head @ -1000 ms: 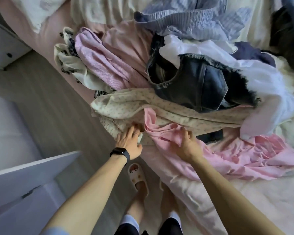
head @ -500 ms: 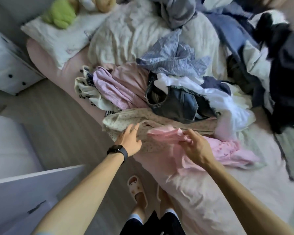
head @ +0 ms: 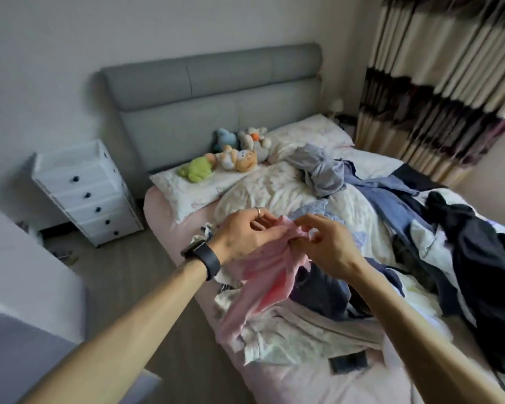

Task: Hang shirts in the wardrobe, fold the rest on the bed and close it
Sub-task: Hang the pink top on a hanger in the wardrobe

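While both hands work at its top edge, the pink garment (head: 263, 284) hangs in the air over the near side of the bed (head: 164, 220), its lower end reaching the clothes pile (head: 324, 290). The left hand (head: 239, 237) and the right hand (head: 330, 246) are close together, each with fingertips pinched on the cloth; neither is free. Holding the item by its upper edge lets the rest drop straight. This probably serves to locate the shoulders and to decide whether it is hung or folded.

Count: one garment in hand. The pile holds many others, tangled too closely to count. One watch (head: 204, 258) sits on the left wrist and one ring (head: 257, 210) on that hand. Farther off lie two pillows (head: 175, 191) and four soft toys (head: 233, 158) near the headboard (head: 216, 83). Beside the bed stands one drawer unit (head: 85, 193) with five knobs.
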### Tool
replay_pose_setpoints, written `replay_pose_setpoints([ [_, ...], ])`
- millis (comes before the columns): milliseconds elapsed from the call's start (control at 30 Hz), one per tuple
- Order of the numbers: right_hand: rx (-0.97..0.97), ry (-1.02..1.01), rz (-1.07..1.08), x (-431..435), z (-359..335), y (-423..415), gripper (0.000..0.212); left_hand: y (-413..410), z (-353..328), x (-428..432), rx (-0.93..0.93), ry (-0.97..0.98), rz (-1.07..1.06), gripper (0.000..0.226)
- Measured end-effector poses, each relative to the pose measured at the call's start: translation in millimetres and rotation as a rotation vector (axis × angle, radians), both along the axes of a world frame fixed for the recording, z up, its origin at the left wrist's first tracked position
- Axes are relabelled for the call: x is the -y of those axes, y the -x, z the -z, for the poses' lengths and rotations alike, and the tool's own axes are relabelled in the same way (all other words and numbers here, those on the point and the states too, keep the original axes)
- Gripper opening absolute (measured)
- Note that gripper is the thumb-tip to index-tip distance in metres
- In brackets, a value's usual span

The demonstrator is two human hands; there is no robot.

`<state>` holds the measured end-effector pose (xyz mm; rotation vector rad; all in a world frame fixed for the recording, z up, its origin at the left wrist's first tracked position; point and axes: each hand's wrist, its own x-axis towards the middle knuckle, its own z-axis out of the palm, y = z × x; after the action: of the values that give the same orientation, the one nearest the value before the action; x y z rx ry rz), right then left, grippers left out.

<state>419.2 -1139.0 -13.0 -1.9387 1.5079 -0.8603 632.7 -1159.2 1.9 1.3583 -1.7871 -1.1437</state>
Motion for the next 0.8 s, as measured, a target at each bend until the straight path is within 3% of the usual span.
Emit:
replay_pose_setpoints([
  [200, 0.125, 0.091, -0.09, 43.4, -33.8, -54.1, 0.028, -40.9, -57.8, 4.1, 0.147, 0.202, -0.283, 0.031],
  [300, 0.263, 0.11, -0.093, 41.7, -32.3, -74.7, 0.042, -58.2, -70.3, 10.0, 0.147, 0.186, -0.525, 0.024],
  [400, 0.254, 0.06, -0.258, 21.3, -16.9, -95.0, 0.04, -67.9, -74.7, 3.6, -0.098, 0.078, -0.712, 0.015],
  [467, 0.157, 0.029, -0.337, 7.0, -1.9, -110.7, 0.057, -72.3, -75.3, -6.1, -0.292, 0.041, -0.806, 0.015],
  [533, 0.027, 0.002, -0.361, -1.4, 14.0, -124.8, 0.081, -76.4, -72.5, -17.4, -0.373, 0.045, -0.9, 0.016],
  [567, -0.058, -0.003, -0.373, -5.6, 22.0, -131.8, 0.082, -80.8, -69.3, -25.6, -0.391, 0.058, -0.967, 0.017],
  [700, -0.253, 0.114, -0.36, -6.9, 38.1, -143.5, 0.024, -112.7, -58.1, -64.1, -0.384, 0.117, -1.206, 0.018],
  [800, -0.246, 0.158, -0.43, 6.5, 30.4, -146.9, 0.013, -153.1, -46.0, -115.3, -0.313, 0.116, -1.354, 0.017],
])
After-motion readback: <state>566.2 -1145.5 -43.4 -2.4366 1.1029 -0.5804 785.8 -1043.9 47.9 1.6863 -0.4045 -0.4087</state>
